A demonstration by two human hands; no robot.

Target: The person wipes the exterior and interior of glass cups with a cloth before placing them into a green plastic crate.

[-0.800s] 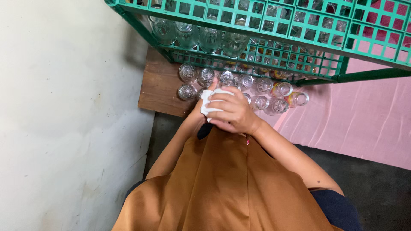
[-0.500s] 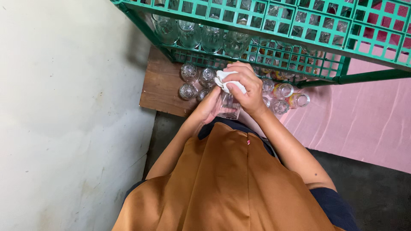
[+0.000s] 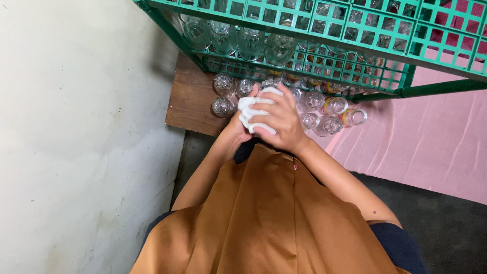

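Note:
My right hand [image 3: 281, 122] is closed around a white cloth [image 3: 249, 112], pressing it against something held underneath. My left hand [image 3: 238, 131] is mostly hidden below the right one and the cloth; what it grips cannot be made out. Both hands hover just in front of a cluster of several clear drinking glasses [image 3: 314, 104] standing upside down on a brown wooden board [image 3: 190, 99]. More clear glasses [image 3: 238, 38] stand inside a green plastic crate [image 3: 355, 30] just beyond.
A pale plastered wall [image 3: 76, 127] runs along the left. A pink cloth [image 3: 426, 142] covers the surface at the right, under the crate's green frame. My brown garment [image 3: 274, 218] fills the lower middle; dark floor lies beside it.
The hands lifted toward the crate with the cloth, then came back down and slightly left. The right hand now wraps the cloth more fully over what is held.

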